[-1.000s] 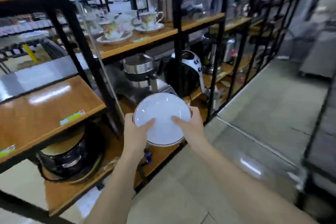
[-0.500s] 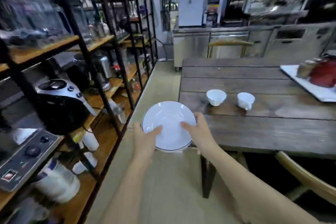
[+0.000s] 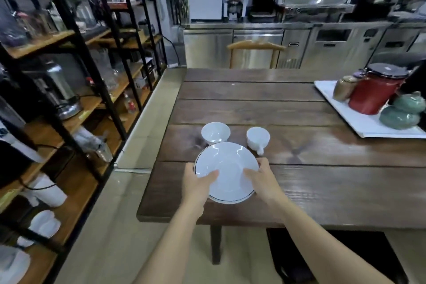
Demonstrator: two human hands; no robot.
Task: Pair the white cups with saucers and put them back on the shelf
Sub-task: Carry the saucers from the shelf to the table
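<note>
Above table [image 3: 299, 191] near edge, both hands gripping saucers [image 3: 227, 172]

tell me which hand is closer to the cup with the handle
Right. The right hand grips the saucer just below the handled cup; the left hand holds the saucer's far side.

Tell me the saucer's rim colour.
White saucer with a thin dark line around the rim; the head view shows it.

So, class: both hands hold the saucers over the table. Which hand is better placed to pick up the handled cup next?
Probably the right hand: the handled cup stands just beyond it, handle pointing its way.
</note>
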